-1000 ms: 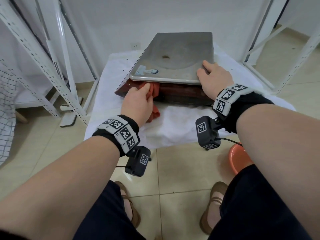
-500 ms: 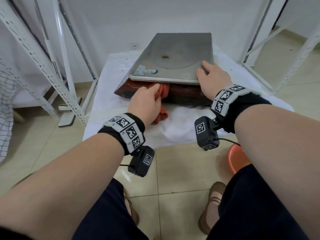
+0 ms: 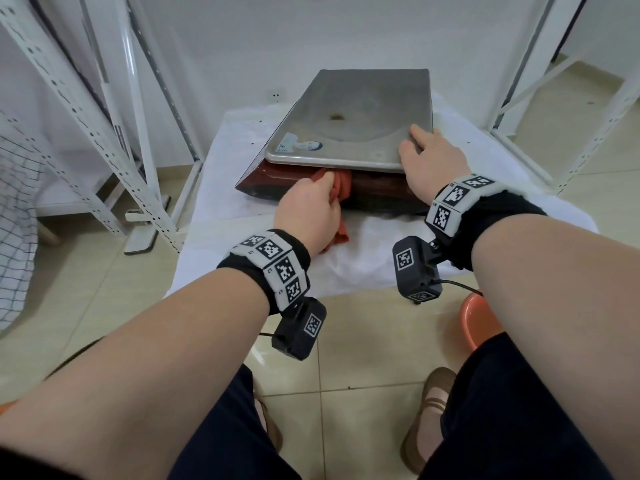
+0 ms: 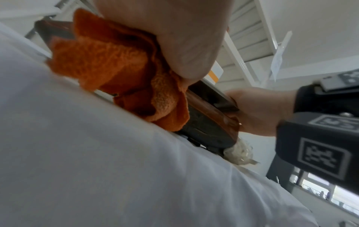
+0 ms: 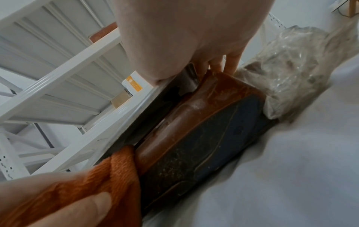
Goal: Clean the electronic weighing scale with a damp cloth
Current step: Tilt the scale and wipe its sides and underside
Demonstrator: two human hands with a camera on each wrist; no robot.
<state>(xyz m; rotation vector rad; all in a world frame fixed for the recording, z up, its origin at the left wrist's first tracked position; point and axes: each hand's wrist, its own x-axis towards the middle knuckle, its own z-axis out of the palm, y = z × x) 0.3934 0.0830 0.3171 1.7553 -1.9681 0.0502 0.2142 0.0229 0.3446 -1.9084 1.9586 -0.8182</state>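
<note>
Electronic weighing scale (image 3: 346,147) with flat steel platter and reddish-brown body, sitting on white-draped surface (image 3: 242,216), straight ahead of both hands. Orange terry cloth (image 3: 341,188), bunched, pressed against scale's near front face just under platter lip, tail hanging below left hand (image 3: 308,216). Left hand curled around cloth, fingers closed on it. Right hand (image 3: 433,161) laid on platter's near right corner, fingers fairly straight and wrapping over edge, not clamped shut. Crumpled clear plastic (image 5: 291,64) just beyond right hand's fingertips, beside scale. White perforated metal shelving (image 3: 69,116) left of left hand. Orange basin (image 3: 478,320) on floor below right wrist.
</note>
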